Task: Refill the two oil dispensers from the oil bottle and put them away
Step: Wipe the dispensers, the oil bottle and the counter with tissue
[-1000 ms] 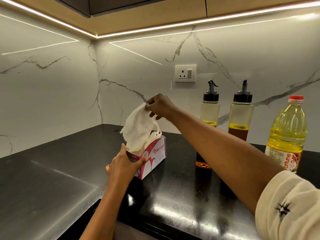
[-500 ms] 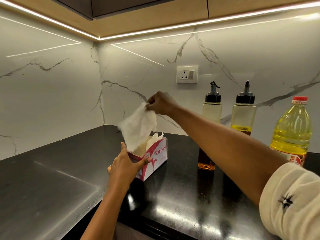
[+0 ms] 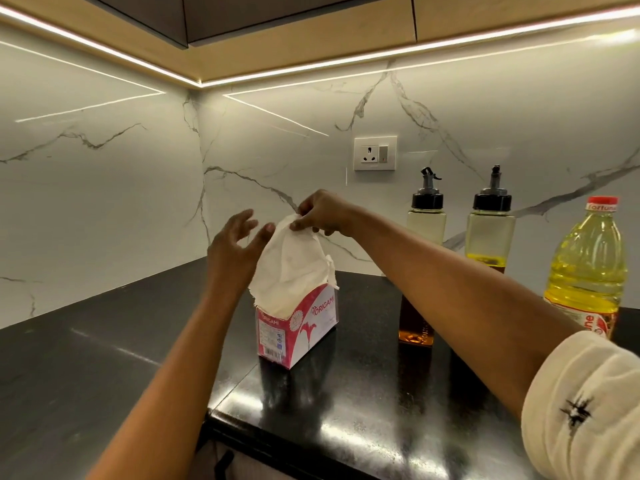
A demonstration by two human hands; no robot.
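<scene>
Right hand (image 3: pixel 323 213) pinches tissue (image 3: pixel 291 271), oil dispensers (image 3: pixel 426 225) to its right

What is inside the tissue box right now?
A white tissue rises from the open tissue box, pinched by the right hand. Anything lower inside is hidden by the box walls.

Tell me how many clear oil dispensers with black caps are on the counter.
2. One clear dispenser stands just right of the pink tissue box; the other stands between it and the yellow oil bottle. None seems hidden.
</scene>
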